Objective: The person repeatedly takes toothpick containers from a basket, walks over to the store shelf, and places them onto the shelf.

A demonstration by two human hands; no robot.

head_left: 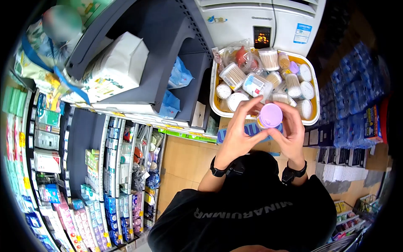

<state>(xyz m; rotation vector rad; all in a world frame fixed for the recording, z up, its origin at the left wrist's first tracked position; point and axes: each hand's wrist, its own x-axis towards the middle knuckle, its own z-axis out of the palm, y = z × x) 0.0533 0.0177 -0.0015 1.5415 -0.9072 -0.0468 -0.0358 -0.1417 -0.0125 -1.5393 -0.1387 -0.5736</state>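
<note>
A small container with a round purple lid (270, 115) is held between both hands, its lid facing up toward the camera. My left hand (239, 134) curls round its left side, and my right hand (291, 132) closes on its right side, with the thumbs near each other below the lid. Just beyond the hands stands a white basket (213, 90) with a yellow inside, filled with several clear tubs of cotton swabs (233, 76). Among them lie a clear tub with a blue label (257, 85) and a second purple lid (293, 68).
A white appliance (235, 31) with a lit display stands behind the basket. Grey shelves (163, 63) with white packages rise on the left, above racks of packaged goods (113, 168). Wrapped bottle packs (354, 92) are stacked on the right.
</note>
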